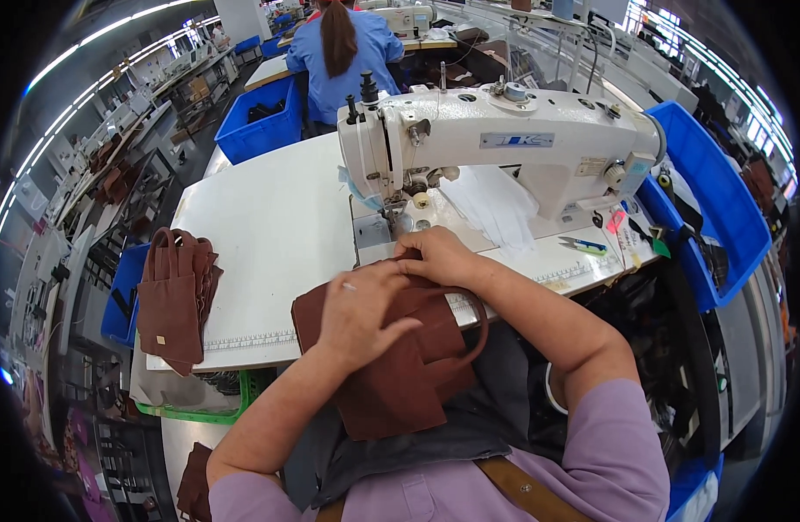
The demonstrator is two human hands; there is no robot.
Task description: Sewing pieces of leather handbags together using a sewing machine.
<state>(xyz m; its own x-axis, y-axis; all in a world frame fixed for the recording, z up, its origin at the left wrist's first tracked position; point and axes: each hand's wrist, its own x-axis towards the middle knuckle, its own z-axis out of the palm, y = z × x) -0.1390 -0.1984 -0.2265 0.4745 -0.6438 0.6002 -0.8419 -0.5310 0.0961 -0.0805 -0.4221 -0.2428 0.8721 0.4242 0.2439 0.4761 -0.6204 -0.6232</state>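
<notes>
A brown bag panel [391, 391] with a looped handle [480, 326] lies over the table's front edge and onto my lap. My left hand [356, 317] rests flat on its upper part, thumb stretched apart from the fingers. Just right of those fingertips, my right hand [439, 254] pinches the panel's upper edge close in front of the sewing machine's needle area [396, 213]. The white sewing machine [504, 130] stands right over the work. My hands partly cover the panel's upper edge, so its exact place at the presser foot is hidden.
Stacked brown handled panels [172, 300] hang over the table's left front edge. Thread snips [584, 246] and white cloth [496, 204] lie right. Blue bins [259, 117] stand behind and at right; a green crate [196, 413] sits below left. A person in blue [352, 52] sits ahead.
</notes>
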